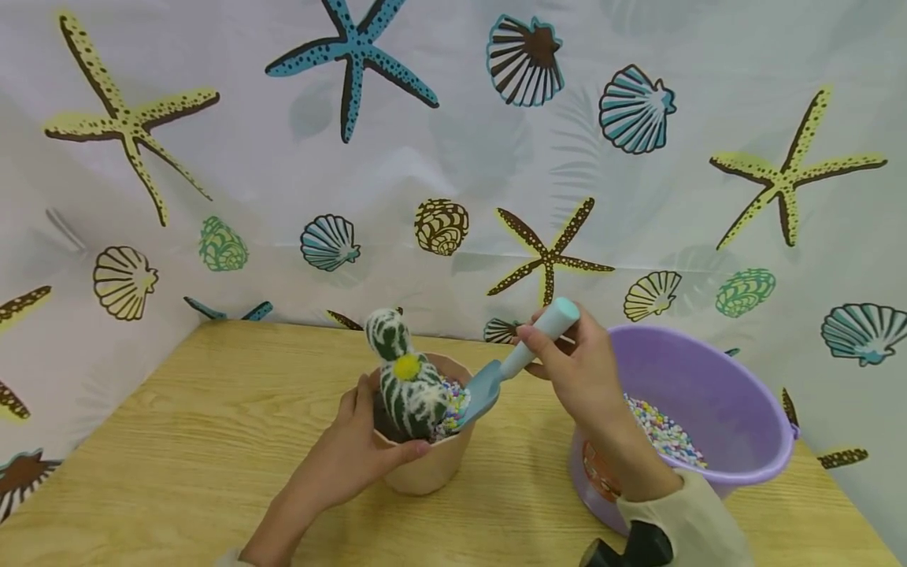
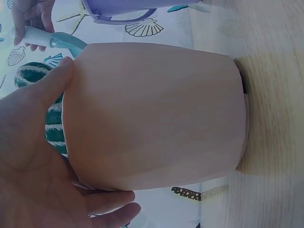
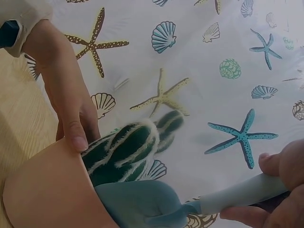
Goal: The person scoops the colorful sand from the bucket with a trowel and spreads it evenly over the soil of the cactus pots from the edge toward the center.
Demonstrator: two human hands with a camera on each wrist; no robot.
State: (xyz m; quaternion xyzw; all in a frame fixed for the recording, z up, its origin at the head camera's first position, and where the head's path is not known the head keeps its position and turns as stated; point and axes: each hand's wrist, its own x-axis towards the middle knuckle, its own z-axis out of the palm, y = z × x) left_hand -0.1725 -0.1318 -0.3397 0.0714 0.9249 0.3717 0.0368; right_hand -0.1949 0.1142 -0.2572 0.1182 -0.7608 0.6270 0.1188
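A terracotta-coloured plant pot [image 1: 427, 466] stands on the wooden table, holding a striped green cactus [image 1: 407, 398] with white fuzz and a yellow flower. Small pastel pebbles [image 1: 453, 405] lie beside the cactus inside the pot. My left hand [image 1: 357, 453] grips the pot's rim, its thumb at the near side and fingers round the left. In my right hand [image 1: 577, 370] is the pale handle of a blue garden trowel [image 1: 484, 390]. The blade tilts down over the pot's right rim, its tip by the pebbles. The right wrist view shows the trowel blade [image 3: 140, 202] against the rim.
Right of the pot, a purple bucket [image 1: 708, 386] holds many more pastel pebbles [image 1: 666, 431], partly hidden by the right forearm. A white cloth [image 1: 453, 165] printed with shells and starfish hangs behind the wooden table [image 1: 234, 409].
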